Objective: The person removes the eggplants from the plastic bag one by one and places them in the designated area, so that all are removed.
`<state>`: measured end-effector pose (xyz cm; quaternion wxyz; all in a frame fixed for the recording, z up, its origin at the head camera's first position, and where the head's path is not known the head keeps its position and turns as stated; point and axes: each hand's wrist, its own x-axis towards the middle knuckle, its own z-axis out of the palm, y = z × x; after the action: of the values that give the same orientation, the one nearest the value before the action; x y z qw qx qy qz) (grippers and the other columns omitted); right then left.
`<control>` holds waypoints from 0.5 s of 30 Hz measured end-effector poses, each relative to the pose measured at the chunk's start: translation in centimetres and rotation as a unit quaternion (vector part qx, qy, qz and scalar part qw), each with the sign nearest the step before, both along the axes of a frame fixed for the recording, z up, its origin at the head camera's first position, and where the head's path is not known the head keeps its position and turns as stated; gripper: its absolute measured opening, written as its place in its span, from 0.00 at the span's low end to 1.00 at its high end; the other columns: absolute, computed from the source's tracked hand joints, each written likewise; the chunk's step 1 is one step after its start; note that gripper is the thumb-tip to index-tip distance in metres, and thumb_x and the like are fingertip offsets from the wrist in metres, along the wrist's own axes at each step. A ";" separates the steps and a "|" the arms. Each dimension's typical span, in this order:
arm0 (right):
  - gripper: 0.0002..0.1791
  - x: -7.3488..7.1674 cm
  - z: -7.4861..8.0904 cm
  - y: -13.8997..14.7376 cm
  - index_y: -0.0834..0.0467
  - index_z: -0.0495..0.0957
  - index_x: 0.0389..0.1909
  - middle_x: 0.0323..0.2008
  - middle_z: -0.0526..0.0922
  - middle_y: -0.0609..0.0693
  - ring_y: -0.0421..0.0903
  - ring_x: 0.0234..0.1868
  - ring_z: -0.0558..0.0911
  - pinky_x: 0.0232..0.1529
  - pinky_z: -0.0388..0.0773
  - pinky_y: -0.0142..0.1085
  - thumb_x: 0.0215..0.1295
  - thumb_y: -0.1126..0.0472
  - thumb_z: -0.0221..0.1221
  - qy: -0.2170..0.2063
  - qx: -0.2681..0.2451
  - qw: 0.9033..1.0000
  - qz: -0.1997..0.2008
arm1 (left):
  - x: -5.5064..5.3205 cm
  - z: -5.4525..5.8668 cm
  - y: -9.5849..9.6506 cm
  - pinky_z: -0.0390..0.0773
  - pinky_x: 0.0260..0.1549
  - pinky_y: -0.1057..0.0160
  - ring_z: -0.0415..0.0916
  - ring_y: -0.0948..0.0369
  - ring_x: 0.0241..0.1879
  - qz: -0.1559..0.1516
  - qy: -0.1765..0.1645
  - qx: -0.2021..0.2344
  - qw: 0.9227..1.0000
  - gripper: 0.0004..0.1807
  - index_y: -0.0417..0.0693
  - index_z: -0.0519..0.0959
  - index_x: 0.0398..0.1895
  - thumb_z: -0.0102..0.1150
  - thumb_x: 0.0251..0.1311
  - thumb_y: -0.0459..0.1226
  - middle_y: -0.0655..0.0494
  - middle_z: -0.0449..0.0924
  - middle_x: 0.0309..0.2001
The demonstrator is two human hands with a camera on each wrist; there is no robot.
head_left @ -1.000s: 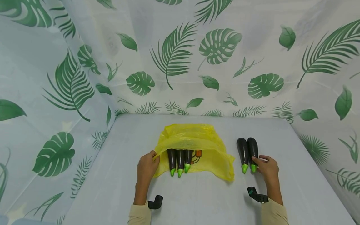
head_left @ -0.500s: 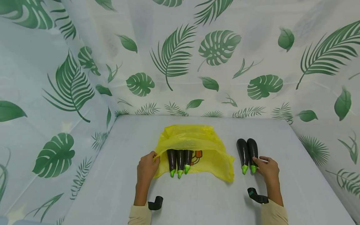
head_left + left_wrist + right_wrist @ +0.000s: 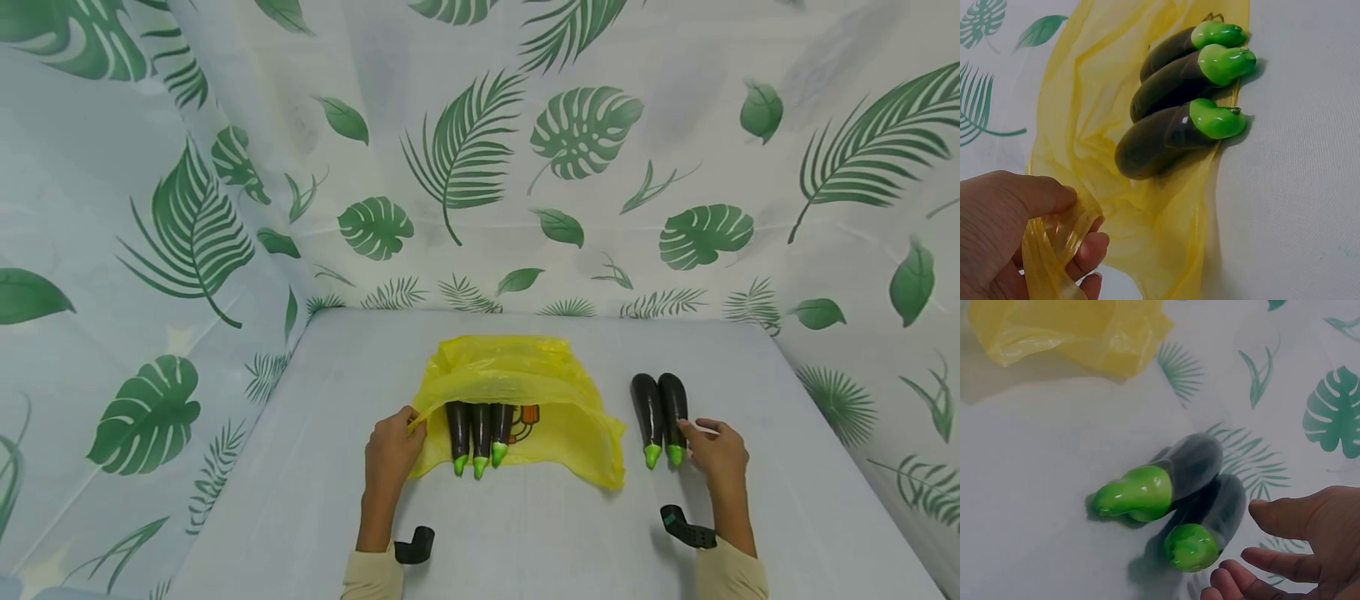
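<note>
My left hand (image 3: 393, 446) pinches the left edge of a yellow plastic bag (image 3: 517, 385), and its mouth stands raised toward me. In the left wrist view the thumb and fingers (image 3: 1054, 195) hold a fold of the film. Three eggplants (image 3: 481, 433) lie side by side in the bag, green stem ends poking out past its lower edge; in the head view the bag covers their far ends. Two more eggplants (image 3: 649, 417) lie on the table to the right. Beside the right one is my right hand (image 3: 1297, 550), thumb and fingers spread apart, holding nothing.
A white-covered table (image 3: 525, 533) carries everything. Behind it and at the sides hangs a leaf-print cloth (image 3: 465, 158). Black wrist cameras (image 3: 416, 546) are strapped to both wrists.
My right hand has drawn slightly to the right, its thumb shifting toward the eggplant's edge. The left hand keeps its hold on the bag, and the eggplants stay where they were.
</note>
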<state>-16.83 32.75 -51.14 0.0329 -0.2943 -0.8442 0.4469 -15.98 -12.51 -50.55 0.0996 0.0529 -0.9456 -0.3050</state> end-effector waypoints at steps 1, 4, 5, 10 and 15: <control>0.34 0.1 0.1 0.0 0.70 0.67 0.64 0.57 0.74 0.73 0.57 0.38 0.83 0.28 0.76 0.34 0.69 0.47 0.54 0.003 0.009 1.000 0.001 | 0.0 0.0 0.0 0.62 0.15 0.65 0.62 0.63 0.18 0.000 0.000 0.001 1.000 0.08 0.44 0.82 0.39 0.61 0.62 0.39 0.53 0.83 0.27; 0.33 0.2 0.9 -0.3 0.70 0.68 0.63 0.57 0.73 0.73 0.64 0.48 0.79 0.34 0.75 0.40 0.70 0.47 0.53 0.017 0.034 0.999 0.007 | 0.0 -0.1 0.0 0.62 0.16 0.65 0.63 0.63 0.18 0.001 0.002 0.000 1.000 0.08 0.44 0.82 0.39 0.61 0.62 0.39 0.53 0.83 0.28; 0.32 0.2 1.1 -0.4 0.69 0.68 0.63 0.57 0.73 0.73 0.66 0.52 0.77 0.37 0.75 0.43 0.70 0.47 0.52 0.023 0.041 0.999 0.009 | 0.0 -0.1 0.0 0.62 0.15 0.65 0.63 0.63 0.18 0.001 0.003 -0.001 1.000 0.08 0.44 0.83 0.39 0.61 0.62 0.39 0.52 0.83 0.28; 0.30 0.2 2.4 -1.2 0.68 0.69 0.63 0.57 0.74 0.71 0.66 0.58 0.73 0.48 0.74 0.54 0.72 0.47 0.50 0.057 0.061 0.996 0.024 | -0.1 -0.1 0.0 0.61 0.15 0.65 0.62 0.63 0.17 0.001 0.005 -0.009 1.000 0.09 0.43 0.83 0.39 0.61 0.61 0.39 0.52 0.83 0.28; 0.26 0.5 3.8 -2.6 0.67 0.73 0.59 0.52 0.78 0.69 0.64 0.54 0.77 0.39 0.76 0.39 0.72 0.50 0.52 0.115 0.098 0.987 0.049 | 0.0 0.0 -0.1 0.63 0.16 0.65 0.64 0.63 0.18 0.000 0.004 -0.009 1.000 0.09 0.43 0.83 0.39 0.61 0.62 0.39 0.52 0.84 0.30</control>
<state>-16.35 30.18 -47.31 0.1363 -0.1943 -0.8878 0.3943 -15.95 -12.57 -50.53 0.1034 0.0507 -0.9479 -0.2969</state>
